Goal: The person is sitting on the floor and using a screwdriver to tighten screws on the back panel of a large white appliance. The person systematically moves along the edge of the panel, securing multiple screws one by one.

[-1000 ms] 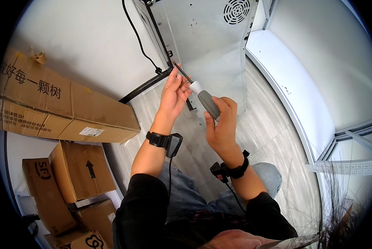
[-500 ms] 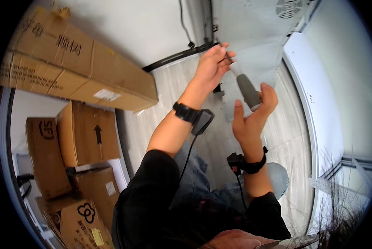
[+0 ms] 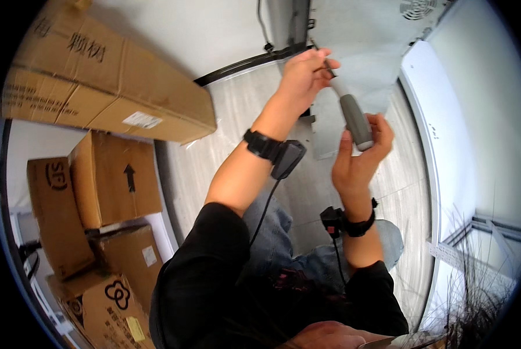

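A screwdriver with a thick grey handle (image 3: 355, 121) slants up and to the left, its thin dark shaft pointing at the edge of a pale grey metal panel (image 3: 359, 52). Around the shaft, the fingers of my left hand (image 3: 308, 75) are closed. My right hand (image 3: 362, 154) has its thumb on one side of the handle's butt end and curled fingers on the other. The tip is small and blurred near the panel's edge, so I cannot tell whether it touches. Each wrist wears a black strap with a small cabled box.
A long cardboard box (image 3: 115, 93) lies at the upper left. Below it, several more cartons (image 3: 121, 180) are stacked on a shelf. To the right runs a white frame (image 3: 426, 116) beside a pale wall. Under my bent knees is light wood-look floor (image 3: 231, 110).
My right fingers and thumb have closed in on the handle's end, and the handle has turned a little. The whole view has shifted slightly.
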